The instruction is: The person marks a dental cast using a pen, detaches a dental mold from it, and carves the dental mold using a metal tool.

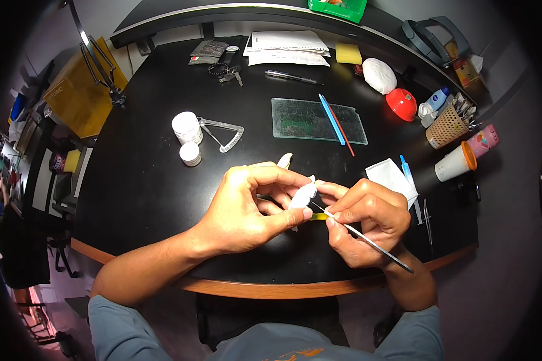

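My left hand (241, 207) pinches a small white piece (303, 196), like a dental cast, between thumb and fingers. My right hand (370, 219) grips a slim tool (370, 240) like a pen, its thin tip touching or very near the white piece. The tool has a pale front part and a darker rear end; its exact kind is unclear. Beneath the tip, a bit of something yellow (319, 216) shows between the hands. A cream-coloured object (285, 160) lies just beyond my left fingers, partly hidden.
A glass slab (289, 120) carries a blue stick (332, 120) and a red one. Two white jars (186, 127) and a caliper (226, 135) stand to the left. At right are a white pad (391, 180), tweezers (427, 222), an orange-rimmed cup (454, 163) and a basket (445, 126).
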The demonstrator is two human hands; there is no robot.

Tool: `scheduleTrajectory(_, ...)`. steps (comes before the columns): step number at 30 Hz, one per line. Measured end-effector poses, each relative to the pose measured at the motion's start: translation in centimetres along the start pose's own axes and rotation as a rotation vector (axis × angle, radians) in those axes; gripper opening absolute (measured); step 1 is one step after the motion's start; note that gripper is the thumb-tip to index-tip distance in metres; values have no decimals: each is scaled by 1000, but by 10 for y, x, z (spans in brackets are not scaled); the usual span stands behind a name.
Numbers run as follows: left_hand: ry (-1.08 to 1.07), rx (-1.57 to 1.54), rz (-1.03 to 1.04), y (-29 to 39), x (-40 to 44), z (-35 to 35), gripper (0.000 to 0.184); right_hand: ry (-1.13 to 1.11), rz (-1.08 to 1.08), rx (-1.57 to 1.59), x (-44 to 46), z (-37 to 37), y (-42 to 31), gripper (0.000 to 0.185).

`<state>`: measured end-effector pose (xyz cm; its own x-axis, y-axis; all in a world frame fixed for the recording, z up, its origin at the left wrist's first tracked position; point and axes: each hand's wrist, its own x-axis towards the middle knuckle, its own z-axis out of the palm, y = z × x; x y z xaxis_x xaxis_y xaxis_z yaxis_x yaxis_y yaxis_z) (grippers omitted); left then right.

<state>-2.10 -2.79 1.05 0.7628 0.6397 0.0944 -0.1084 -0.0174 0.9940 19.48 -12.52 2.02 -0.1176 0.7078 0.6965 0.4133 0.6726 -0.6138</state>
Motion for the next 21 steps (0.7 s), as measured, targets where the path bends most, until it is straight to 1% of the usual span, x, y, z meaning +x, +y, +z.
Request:
scheduleTrajectory(9, -31, 12, -13, 4, -1, 0, 45, 5, -17, -7, 2, 0, 0, 15)
scheduleTrajectory(12, -59, -10, 34, -1, 0, -1, 47, 11, -9, -8, 2, 0, -1, 15)
scheduleTrajectory(18, -79, -52, -31, 0, 1, -2, 49, 1, -21, -4, 3, -1, -4, 16)
scheduleTrajectory(21, -76, -55, -19, -3, 0, -2, 49, -10, -41, -8, 3, 0, -2, 15)
